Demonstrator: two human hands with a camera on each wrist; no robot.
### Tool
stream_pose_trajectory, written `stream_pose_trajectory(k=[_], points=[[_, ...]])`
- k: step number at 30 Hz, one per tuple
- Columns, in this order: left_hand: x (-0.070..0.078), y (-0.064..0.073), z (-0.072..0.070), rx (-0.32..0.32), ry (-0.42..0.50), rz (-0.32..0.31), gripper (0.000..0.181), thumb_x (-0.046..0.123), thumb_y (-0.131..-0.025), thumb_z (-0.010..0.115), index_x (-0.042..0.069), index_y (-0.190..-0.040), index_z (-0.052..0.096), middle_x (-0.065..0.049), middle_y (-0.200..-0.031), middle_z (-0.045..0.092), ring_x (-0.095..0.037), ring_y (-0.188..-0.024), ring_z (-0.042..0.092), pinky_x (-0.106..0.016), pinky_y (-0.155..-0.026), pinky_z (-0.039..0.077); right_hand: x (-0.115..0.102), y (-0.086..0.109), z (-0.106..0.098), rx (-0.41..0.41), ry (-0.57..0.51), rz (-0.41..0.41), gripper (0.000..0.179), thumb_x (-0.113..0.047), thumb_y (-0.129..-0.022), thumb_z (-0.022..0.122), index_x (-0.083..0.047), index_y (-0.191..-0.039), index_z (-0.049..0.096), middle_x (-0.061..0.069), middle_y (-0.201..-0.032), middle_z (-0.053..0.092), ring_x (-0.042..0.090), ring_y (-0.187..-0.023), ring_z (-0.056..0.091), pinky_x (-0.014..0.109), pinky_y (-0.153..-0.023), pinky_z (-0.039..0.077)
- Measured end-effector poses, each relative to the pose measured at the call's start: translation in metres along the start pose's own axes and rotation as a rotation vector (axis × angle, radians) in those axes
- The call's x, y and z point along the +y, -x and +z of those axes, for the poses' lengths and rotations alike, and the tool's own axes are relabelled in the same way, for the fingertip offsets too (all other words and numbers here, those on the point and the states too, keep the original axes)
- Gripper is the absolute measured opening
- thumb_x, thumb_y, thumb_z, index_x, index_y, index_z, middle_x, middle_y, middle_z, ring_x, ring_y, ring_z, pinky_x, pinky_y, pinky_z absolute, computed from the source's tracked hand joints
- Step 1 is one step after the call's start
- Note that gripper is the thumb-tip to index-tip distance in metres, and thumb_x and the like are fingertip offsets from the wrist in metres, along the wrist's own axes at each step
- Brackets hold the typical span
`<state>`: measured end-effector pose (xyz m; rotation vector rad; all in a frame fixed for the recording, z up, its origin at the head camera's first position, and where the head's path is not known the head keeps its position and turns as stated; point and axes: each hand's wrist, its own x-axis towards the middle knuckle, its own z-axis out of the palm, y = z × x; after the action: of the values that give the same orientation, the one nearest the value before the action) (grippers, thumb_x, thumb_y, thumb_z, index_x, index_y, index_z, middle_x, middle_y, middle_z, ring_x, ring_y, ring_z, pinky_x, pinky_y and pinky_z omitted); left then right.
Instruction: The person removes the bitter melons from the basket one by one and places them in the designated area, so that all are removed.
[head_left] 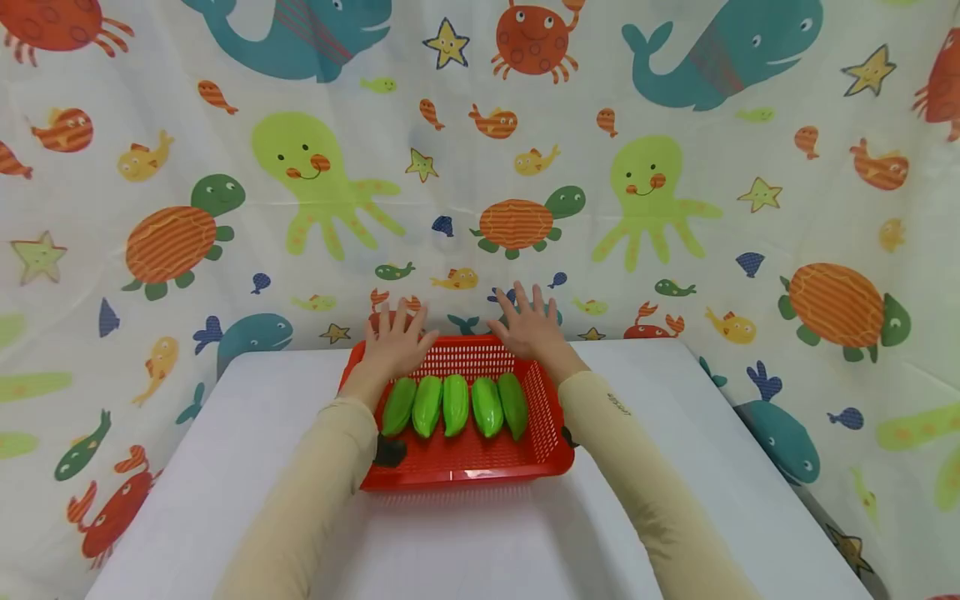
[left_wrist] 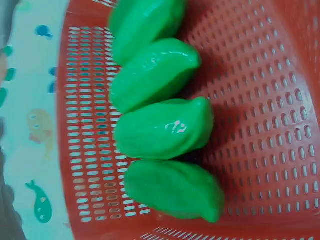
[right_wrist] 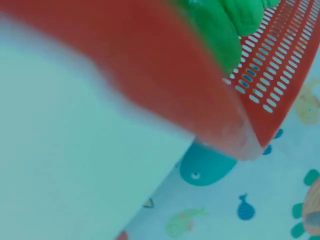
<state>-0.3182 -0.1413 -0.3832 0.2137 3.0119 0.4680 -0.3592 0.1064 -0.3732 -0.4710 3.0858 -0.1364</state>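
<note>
A red plastic basket (head_left: 465, 477) with slotted walls stands on the white table. Inside it, several shiny green ridged fruits (head_left: 455, 404), star-fruit-like in shape, lie side by side in a row. My left hand (head_left: 395, 343) is over the basket's back left corner, fingers straight and spread, holding nothing. Over the back right corner, my right hand (head_left: 531, 327) also has its fingers spread, with nothing in it. In the left wrist view the fruits (left_wrist: 165, 129) show close up against the slotted wall. The right wrist view catches the basket's blurred side (right_wrist: 150, 65) and part of the fruits.
The white table (head_left: 262, 433) extends to both sides and in front of the basket. Behind it hangs a pale cloth (head_left: 465, 300) printed with sea animals, close to the table's back edge. Long cream sleeves (head_left: 300, 508) cover both arms.
</note>
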Motion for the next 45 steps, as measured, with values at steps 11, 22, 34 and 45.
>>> stream_pose_trajectory(k=[11,22,34,45], points=[[-0.047,0.051,-0.019,0.018,0.112,0.171,0.062,0.034,-0.102,0.049,0.002,-0.151,0.031,-0.028,-0.156,0.02,-0.05,-0.144,0.007,-0.068,-0.111,0.01,0.009,0.027,-0.01,-0.002,-0.054,-0.092,0.064,-0.052,-0.103,0.031,-0.019,-0.157,0.019,0.012,-0.163,0.006,0.04,-0.148,0.004,0.061,-0.116,0.006],[-0.073,0.1,0.002,0.123,0.313,0.143,0.048,0.028,-0.096,0.062,0.003,-0.136,0.054,-0.024,-0.135,0.052,-0.043,-0.126,0.045,-0.061,-0.097,0.044,0.02,0.047,-0.004,0.077,-0.169,-0.159,0.061,-0.046,-0.103,0.039,-0.014,-0.154,0.028,0.015,-0.161,0.017,0.042,-0.145,0.014,0.064,-0.114,0.011],[-0.104,0.135,0.039,0.203,0.497,0.028,0.046,0.026,-0.094,0.067,0.005,-0.133,0.057,-0.023,-0.137,0.042,-0.042,-0.127,0.041,-0.058,-0.093,0.048,0.01,0.059,0.0,0.106,-0.207,-0.259,0.059,-0.039,-0.103,0.045,-0.008,-0.151,0.034,0.019,-0.158,0.025,0.045,-0.143,0.021,0.064,-0.113,0.018],[-0.126,0.146,0.063,0.095,0.785,-0.032,0.058,0.041,-0.096,0.059,0.016,-0.146,0.041,-0.017,-0.15,0.035,-0.043,-0.134,0.036,-0.061,-0.097,0.044,0.001,0.065,-0.01,0.095,-0.281,-0.289,0.059,-0.04,-0.103,0.042,-0.01,-0.153,0.031,0.017,-0.159,0.023,0.042,-0.144,0.019,0.062,-0.114,0.015]])
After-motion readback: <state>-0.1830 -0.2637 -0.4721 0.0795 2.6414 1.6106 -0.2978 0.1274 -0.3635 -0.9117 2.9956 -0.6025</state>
